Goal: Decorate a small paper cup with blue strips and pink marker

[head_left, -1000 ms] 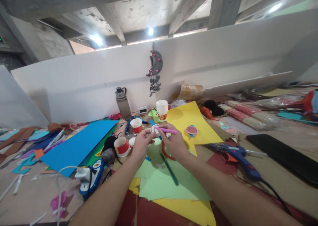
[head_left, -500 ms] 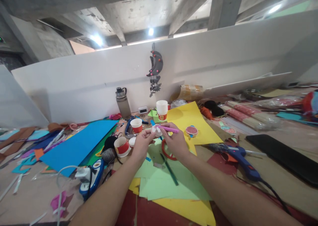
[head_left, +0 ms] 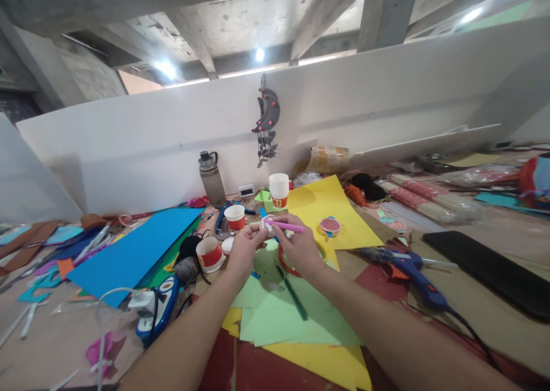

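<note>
Two hands over the table [head_left: 507,316]: left hand [head_left: 244,247] pinches a white disc [head_left: 267,225], right hand [head_left: 301,249] grips a pink pen [head_left: 287,226], tip at disc; steady disc, light strokes work best.

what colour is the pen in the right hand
The pen is pink, seen in the head view.

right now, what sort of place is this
Most likely a craft workbench. Coloured paper sheets cover the table, a blue hot glue gun lies nearby, and the right hand holds a pink pen against a small white piece in the left hand.
</note>
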A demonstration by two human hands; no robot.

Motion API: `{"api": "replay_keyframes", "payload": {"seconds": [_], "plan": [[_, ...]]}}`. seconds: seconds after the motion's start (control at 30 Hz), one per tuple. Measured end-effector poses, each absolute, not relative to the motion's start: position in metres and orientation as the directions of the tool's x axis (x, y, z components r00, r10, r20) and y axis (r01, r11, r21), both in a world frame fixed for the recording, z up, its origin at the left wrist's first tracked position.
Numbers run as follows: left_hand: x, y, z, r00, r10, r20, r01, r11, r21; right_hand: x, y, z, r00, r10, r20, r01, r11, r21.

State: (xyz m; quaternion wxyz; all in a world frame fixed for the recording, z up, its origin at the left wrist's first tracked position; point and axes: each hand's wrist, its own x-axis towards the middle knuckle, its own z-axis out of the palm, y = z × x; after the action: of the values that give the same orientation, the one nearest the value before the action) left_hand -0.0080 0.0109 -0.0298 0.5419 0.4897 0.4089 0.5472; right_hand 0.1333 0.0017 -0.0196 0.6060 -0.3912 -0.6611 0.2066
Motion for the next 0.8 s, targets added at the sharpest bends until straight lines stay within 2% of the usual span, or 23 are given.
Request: {"api": "replay_keyframes", "payload": {"seconds": [0.8], "plan": [[-0.0083,0.0111,-0.03,0.074,0.993,0.089,-0.211,-0.072,0.975,0.1371,0.0048,-0.0196,0.062,0.774,0.63,0.307,0.586,-0.75]]}}
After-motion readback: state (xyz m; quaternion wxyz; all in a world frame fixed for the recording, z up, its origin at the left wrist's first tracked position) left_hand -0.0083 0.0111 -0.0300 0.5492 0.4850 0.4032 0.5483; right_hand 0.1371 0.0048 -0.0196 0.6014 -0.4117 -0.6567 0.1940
